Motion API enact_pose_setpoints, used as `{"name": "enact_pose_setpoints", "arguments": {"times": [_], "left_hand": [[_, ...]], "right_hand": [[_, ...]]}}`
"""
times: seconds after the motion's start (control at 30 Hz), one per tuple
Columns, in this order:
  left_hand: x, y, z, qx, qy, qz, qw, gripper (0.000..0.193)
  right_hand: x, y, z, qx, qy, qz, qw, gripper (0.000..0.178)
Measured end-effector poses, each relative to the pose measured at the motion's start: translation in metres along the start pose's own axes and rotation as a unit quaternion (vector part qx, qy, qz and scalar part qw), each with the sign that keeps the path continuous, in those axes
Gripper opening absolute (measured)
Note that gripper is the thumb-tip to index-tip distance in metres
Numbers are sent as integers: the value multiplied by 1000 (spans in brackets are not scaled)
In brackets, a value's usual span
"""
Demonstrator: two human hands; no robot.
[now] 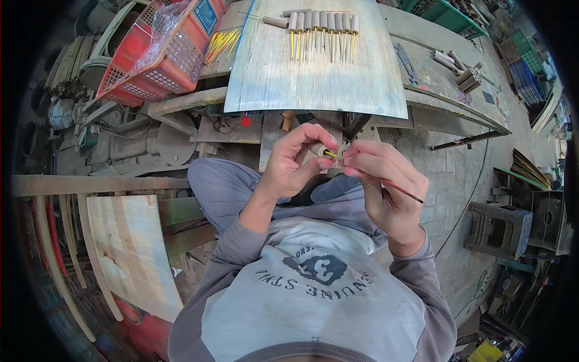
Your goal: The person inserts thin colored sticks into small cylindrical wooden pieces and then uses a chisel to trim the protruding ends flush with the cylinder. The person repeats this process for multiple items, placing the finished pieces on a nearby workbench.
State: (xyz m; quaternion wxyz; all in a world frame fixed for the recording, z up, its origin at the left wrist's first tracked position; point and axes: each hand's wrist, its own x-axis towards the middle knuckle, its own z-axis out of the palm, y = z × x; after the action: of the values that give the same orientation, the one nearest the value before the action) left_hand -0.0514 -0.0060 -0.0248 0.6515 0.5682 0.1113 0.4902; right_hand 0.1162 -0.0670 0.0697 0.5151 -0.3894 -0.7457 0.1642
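In front of my chest, my left hand (292, 161) is closed, thumb and fingers pinching a short pale brown tube (318, 148) with a dark opening facing right. A thin yellow piece (330, 154) sits at that opening. My right hand (391, 187) is closed on a slim red stick (403, 191) with a dark end, which slants down to the right across the fingers. Its fingertips meet the yellow piece close to the tube; whether stick and yellow piece are one is hidden. On the board ahead lies a row of several similar tubes (323, 23) with yellow stems pointing toward me.
A pale wooden board (259, 84) covers the bench ahead. Left of it are a red plastic crate (175, 54) and a bundle of yellow and red sticks (222, 45). Rightward lie a grey metal tool (406, 64) and several loose tubes (469, 78). A stool (499, 232) stands right.
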Motion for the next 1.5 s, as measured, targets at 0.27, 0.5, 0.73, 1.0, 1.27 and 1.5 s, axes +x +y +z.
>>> {"name": "enact_pose_setpoints", "arguments": {"times": [0.27, 0.5, 0.73, 1.0, 1.27, 1.5], "left_hand": [[1, 1, 1, 5, -1, -2, 1000, 30], [1, -2, 1, 16, -7, -5, 1000, 30], [-1, -3, 1, 3, -11, -8, 1000, 30], [-3, -1, 2, 0, -11, -7, 1000, 29], [-5, 1, 3, 12, -9, -5, 1000, 28], [-3, 3, 6, 97, 13, 25, 995, 20]], "right_hand": [[-1, 1, -1, -7, -2, -2, 1000, 23], [-3, 2, -1, -6, 5, 1, 1000, 22], [-4, -1, -1, -4, 8, 2, 1000, 21], [-6, -5, -2, -11, 4, 4, 1000, 23], [-7, -8, -2, -13, 0, 3, 1000, 24], [-5, -3, -1, -27, -4, 7, 1000, 21]]}}
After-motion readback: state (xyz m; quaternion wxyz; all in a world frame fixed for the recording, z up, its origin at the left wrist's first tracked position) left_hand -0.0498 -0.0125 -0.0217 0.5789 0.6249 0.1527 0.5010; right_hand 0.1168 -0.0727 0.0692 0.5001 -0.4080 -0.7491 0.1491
